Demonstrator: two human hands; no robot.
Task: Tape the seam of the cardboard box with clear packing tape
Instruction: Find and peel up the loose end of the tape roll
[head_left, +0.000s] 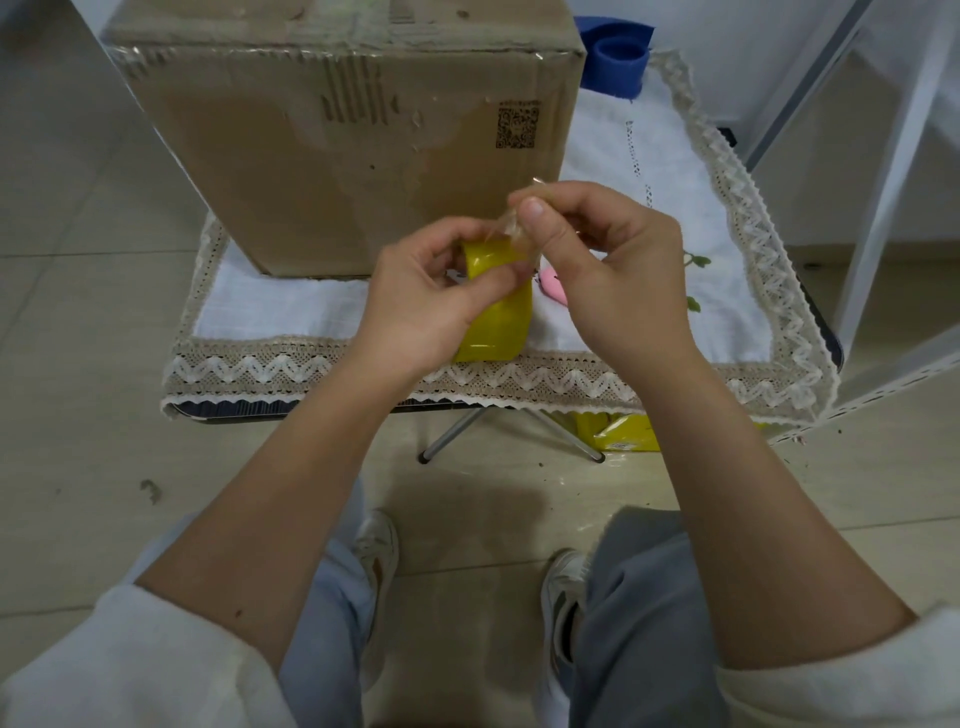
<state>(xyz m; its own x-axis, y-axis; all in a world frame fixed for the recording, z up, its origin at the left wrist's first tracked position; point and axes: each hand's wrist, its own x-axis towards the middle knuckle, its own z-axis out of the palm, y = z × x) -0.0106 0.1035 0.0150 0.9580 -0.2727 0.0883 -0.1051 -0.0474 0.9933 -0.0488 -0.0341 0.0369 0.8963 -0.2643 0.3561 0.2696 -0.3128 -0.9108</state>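
My left hand (415, 306) grips the tape roll (496, 306); my right hand (602, 270) pinches its free end (514, 228) just above. That crumpled end could fold onto itself or tear off if I pull crookedly. Beyond stands the box (353, 150) on a lace-edged white cloth (291, 317) over a small folding table, on a pale tiled floor (78, 291).

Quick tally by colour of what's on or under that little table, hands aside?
Brown: 1, cardboard box
Yellow: 2, tape roll held above the table, yellow packet on the floor under it
Blue: 1, blue foam piece
White: 1, lace-trimmed cloth
Pink: 1, small pink thing
Total: 6
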